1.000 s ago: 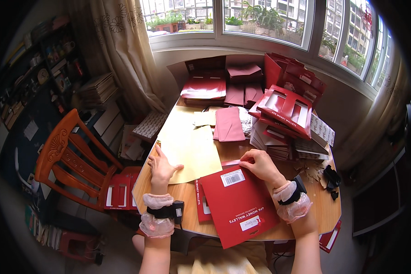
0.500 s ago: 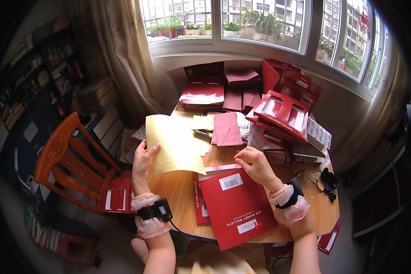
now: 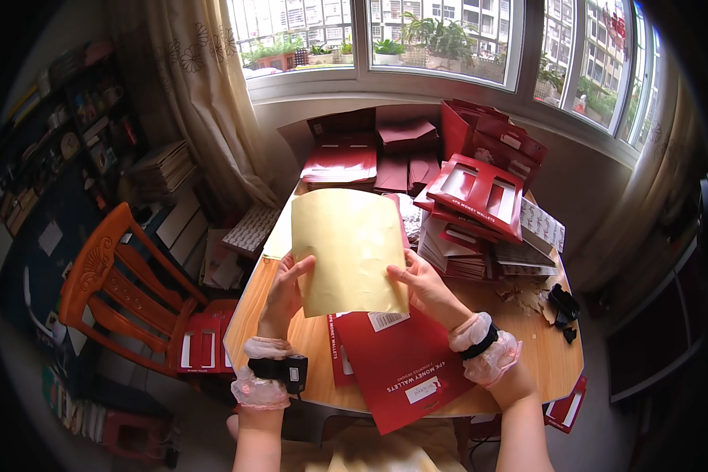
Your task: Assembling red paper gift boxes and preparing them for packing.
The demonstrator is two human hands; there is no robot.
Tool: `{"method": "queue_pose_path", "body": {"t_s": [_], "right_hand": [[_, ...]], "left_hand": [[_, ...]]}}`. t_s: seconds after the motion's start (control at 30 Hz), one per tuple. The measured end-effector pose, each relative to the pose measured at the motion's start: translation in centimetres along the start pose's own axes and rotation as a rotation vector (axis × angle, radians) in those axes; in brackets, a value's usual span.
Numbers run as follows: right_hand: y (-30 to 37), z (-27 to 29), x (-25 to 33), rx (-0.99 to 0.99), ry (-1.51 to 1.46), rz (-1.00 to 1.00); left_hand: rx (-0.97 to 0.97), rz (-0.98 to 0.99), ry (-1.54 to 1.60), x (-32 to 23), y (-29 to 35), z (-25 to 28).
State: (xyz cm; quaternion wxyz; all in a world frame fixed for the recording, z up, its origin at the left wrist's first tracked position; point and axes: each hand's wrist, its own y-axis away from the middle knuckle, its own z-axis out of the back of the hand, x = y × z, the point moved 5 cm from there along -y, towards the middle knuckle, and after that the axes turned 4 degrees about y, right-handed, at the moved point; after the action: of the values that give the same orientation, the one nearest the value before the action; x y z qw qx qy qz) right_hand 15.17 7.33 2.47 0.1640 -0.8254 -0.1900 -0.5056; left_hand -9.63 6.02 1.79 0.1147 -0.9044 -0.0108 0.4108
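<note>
Between my two hands I hold up a pale yellow sheet (image 3: 349,252), slightly curved, above the table. My left hand (image 3: 285,289) pinches its left edge with the thumb on the near face. On the opposite edge, my right hand (image 3: 425,285) grips it the same way, thumb in front. Below the sheet lies a red printed cardboard sleeve (image 3: 409,366) with a white label, tilted and overhanging the table's near edge. Another red sleeve (image 3: 341,362) shows partly beneath it. The yellow sheet hides most of the small red envelopes behind it.
Red window-cut packs (image 3: 480,193) are heaped at the right rear, beside stacked red cards (image 3: 340,161) at the back. Black crumpled scraps (image 3: 563,305) lie on the table's (image 3: 519,346) right side. A wooden chair (image 3: 130,291) stands at the left, holding more red packs.
The yellow sheet has moved right, in front of the red envelopes. My right hand has left the red sleeve's top edge and taken hold of the sheet's right side.
</note>
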Motion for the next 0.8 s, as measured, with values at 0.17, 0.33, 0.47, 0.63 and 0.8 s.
{"method": "queue_pose_path", "body": {"t_s": [0.17,0.33,0.47,0.63,0.8], "right_hand": [[0.6,0.1,1.8,-0.113,0.101,0.104],[0.8,0.2,3.0,-0.263,0.166,0.317],[1.4,1.3,3.3,-0.332,0.315,0.435],[1.0,0.5,2.9,-0.332,0.513,0.451],[1.4,0.1,4.0,-0.377,0.634,0.421]], "left_hand": [[-0.148,0.147,-0.021,1.7,0.0,-0.2],[0.142,0.134,0.337,2.5,0.2,0.0],[0.095,0.205,0.056,5.9,-0.3,-2.7],[-0.077,0.143,-0.037,4.6,0.4,-4.2],[-0.083,0.038,-0.092,4.4,0.6,-3.6]]}}
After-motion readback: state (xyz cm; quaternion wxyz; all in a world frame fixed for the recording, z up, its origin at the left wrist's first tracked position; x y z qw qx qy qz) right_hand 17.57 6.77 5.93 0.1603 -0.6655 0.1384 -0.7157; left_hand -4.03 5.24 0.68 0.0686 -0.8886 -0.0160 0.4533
